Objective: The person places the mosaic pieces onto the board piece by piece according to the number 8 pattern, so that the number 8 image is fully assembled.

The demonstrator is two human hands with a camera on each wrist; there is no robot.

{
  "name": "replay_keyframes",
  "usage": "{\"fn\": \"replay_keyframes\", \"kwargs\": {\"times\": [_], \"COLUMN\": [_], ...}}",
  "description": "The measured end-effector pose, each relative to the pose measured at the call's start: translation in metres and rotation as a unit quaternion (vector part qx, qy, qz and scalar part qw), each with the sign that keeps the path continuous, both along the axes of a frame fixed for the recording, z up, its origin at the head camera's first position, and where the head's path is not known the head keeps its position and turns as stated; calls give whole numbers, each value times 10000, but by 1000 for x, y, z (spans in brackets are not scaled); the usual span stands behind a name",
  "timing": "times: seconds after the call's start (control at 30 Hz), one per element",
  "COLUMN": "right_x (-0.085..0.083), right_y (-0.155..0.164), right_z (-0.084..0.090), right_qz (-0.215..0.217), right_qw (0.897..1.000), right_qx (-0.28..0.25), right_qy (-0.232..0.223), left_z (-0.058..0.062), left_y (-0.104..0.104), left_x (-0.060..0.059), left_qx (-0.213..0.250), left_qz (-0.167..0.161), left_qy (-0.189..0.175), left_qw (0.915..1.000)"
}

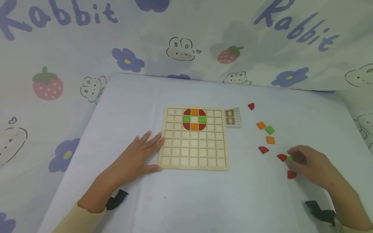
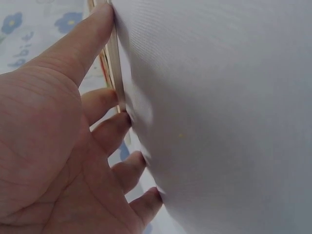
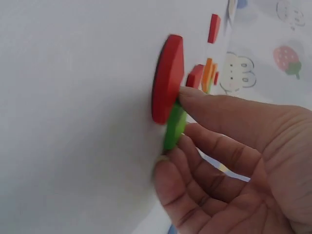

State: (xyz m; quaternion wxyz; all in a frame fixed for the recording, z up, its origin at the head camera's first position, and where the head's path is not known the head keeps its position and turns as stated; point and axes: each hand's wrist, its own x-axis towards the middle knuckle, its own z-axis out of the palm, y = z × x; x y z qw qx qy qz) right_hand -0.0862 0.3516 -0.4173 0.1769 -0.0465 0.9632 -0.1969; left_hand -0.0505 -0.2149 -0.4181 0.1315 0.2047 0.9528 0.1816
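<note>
White table (image 1: 204, 200) | left hand (image 1: 137, 158) steadies board (image 1: 193, 161) | right hand (image 1: 311, 163) apparently pinches green tile (image 1: 289, 158)

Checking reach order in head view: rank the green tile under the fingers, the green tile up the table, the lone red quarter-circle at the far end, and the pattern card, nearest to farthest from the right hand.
1. green tile under the fingers, pinched by the right hand.
2. green tile up the table, between the orange squares.
3. lone red quarter-circle, far end of the scatter.
4. pattern card, beside the board; close to 3, a narrow call.
</note>
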Motion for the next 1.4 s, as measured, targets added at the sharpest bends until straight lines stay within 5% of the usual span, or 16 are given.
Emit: {"fn": "replay_keyframes", "kwargs": {"times": [0.6,1.2,1.4], "right_x": [-34,-52,-51], "right_y": [-38,-42,-47], "right_z": [5,7,10], "right_qz": [566,237,154], "right_qw": [9950,9991,9989], "right_qx": [-444,-359,-368], "right_qy": [698,45,239], "left_z": [-1,0,1], "left_y": [-2,-3,-3], "left_x": [0,1,1], "left_qx": [-7,137,126], "left_qz": [57,40,23], "left_qy": [-133,-65,-58], "left_qw": [9999,9999,9999]}}
